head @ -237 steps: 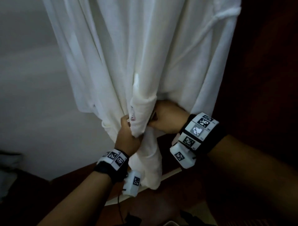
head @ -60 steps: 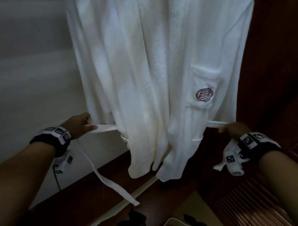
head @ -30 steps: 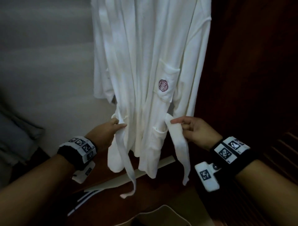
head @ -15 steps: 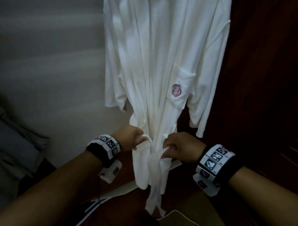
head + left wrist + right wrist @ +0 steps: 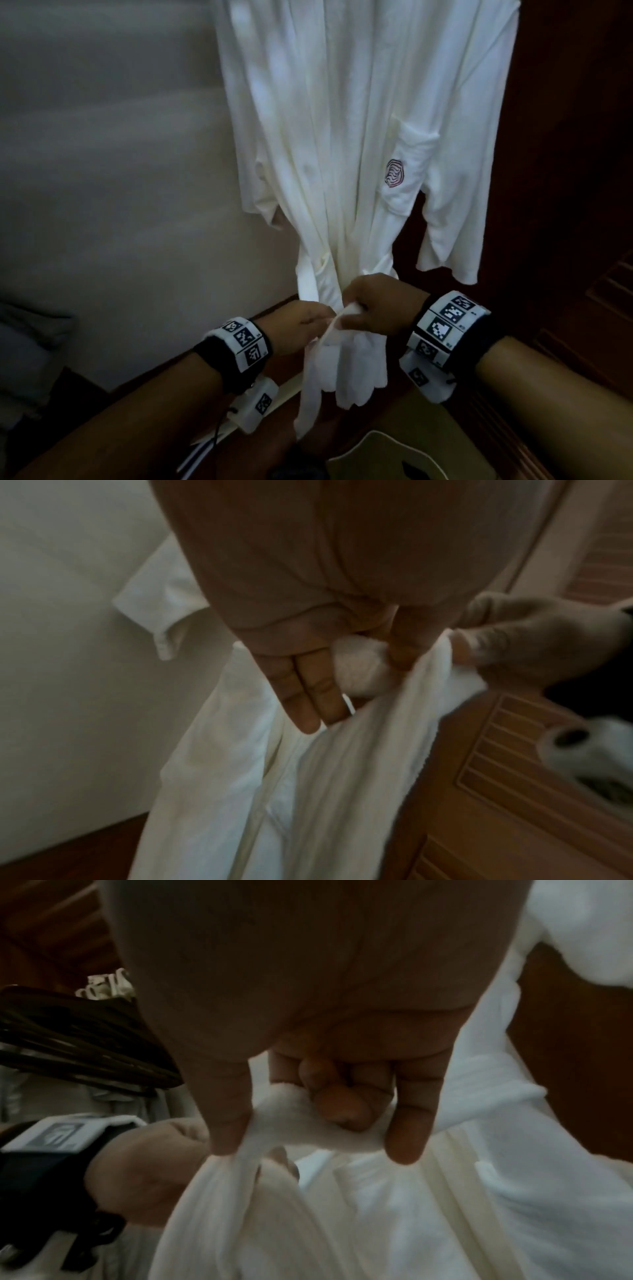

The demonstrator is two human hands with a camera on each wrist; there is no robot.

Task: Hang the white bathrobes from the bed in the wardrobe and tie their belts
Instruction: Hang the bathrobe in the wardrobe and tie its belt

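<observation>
Both hands meet at the bathrobe's waist: left hand and right hand each pinch the belt in curled fingers, seemingly mid-knot.

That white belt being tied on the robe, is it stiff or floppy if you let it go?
Probably floppy: the belt droops straight down below both hands. It bunches softly where the right hand pinches it, so likely light. Its terry-like surface probably grips rather than slips.
</observation>
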